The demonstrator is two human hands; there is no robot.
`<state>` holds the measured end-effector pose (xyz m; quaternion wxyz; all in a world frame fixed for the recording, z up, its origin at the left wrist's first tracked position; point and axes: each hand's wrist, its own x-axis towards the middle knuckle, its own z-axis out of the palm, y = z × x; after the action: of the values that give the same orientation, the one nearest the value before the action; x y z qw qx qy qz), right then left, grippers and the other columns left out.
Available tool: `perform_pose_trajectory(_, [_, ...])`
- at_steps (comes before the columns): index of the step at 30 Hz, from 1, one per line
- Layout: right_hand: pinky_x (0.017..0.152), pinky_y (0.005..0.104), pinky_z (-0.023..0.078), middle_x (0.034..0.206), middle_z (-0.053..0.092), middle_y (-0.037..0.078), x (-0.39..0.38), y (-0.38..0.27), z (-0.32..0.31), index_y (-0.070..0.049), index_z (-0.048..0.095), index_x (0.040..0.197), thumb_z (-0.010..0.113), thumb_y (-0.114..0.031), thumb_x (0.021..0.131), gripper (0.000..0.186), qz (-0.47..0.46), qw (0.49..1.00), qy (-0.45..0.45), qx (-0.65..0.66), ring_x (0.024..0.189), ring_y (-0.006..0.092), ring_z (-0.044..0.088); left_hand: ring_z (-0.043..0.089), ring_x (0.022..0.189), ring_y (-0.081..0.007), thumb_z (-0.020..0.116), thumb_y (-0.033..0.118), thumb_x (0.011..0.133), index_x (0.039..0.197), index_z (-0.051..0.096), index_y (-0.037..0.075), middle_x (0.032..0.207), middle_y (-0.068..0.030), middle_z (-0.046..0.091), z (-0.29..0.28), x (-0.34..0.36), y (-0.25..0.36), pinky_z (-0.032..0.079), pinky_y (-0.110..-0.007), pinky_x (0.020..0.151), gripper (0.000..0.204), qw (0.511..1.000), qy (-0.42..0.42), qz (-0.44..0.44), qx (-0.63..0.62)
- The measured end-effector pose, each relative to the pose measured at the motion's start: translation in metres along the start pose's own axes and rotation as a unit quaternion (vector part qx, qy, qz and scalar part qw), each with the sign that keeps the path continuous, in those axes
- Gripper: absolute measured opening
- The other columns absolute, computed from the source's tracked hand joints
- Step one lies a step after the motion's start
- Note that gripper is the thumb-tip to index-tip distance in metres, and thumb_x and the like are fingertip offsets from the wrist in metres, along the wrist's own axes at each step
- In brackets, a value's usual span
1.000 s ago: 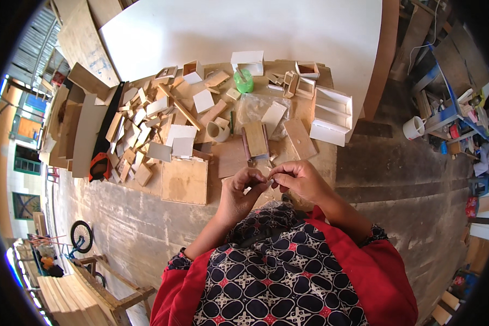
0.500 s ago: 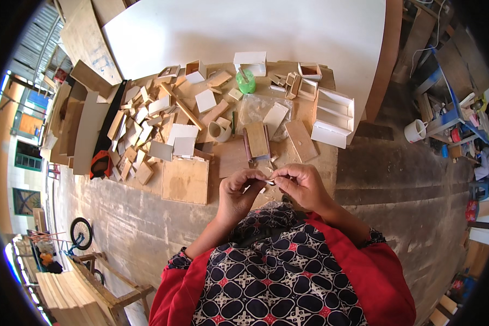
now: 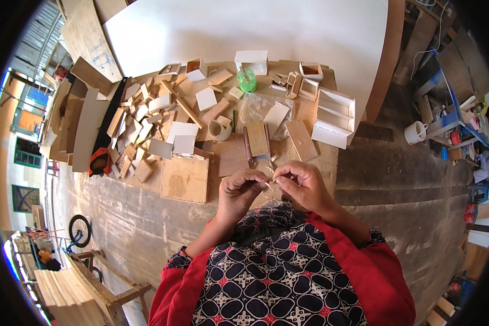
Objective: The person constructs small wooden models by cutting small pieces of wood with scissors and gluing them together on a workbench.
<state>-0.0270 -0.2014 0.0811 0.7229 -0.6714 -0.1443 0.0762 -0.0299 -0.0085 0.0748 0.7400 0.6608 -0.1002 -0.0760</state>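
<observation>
My left hand [image 3: 240, 190] is closed in a pinch on a thin pale sliver [image 3: 269, 186] that looks like wood. Close beside it, my right hand [image 3: 304, 185] pinches too; a tiny pale bit shows at its fingertips, too small to name. Both hands hover over the near edge of the workbench [image 3: 326, 168], where small shavings lie. Just beyond them is a small wooden piece [image 3: 257, 139] with dark reddish side strips. A flat brown board [image 3: 231, 156] lies left of that piece, and a lighter wooden panel [image 3: 301, 140] lies right of it.
Wood offcuts [image 3: 141, 122] are heaped on the bench's left, near an orange-and-black handsaw [image 3: 100, 162]. A green container [image 3: 246, 80], a cream cup [image 3: 219, 130] and a white divided box [image 3: 333, 117] stand farther back. A square wooden block [image 3: 185, 179] sits at the front left. Behind rises a large white panel [image 3: 244, 27].
My fingertips have moved slightly apart, leaving a small gap. The pale sliver by my left fingers now tilts downward to the right.
</observation>
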Motion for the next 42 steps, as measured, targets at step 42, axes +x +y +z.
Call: perform_pose_trajectory(42, [0.053,0.0227,0.044,0.066,0.063,0.001,0.005,0.017,0.012,0.004,0.067,0.084,0.066,-0.007,0.083,0.011,-0.025,0.976,0.049,-0.212,0.061,0.0046,0.055,0.061,0.063,-0.0086,0.066,0.002,0.079,0.080,0.060,0.001,0.074,-0.0024,0.065,0.011,0.001,0.003,0.049,-0.021,0.061,0.006,0.957,0.052,0.019,0.284])
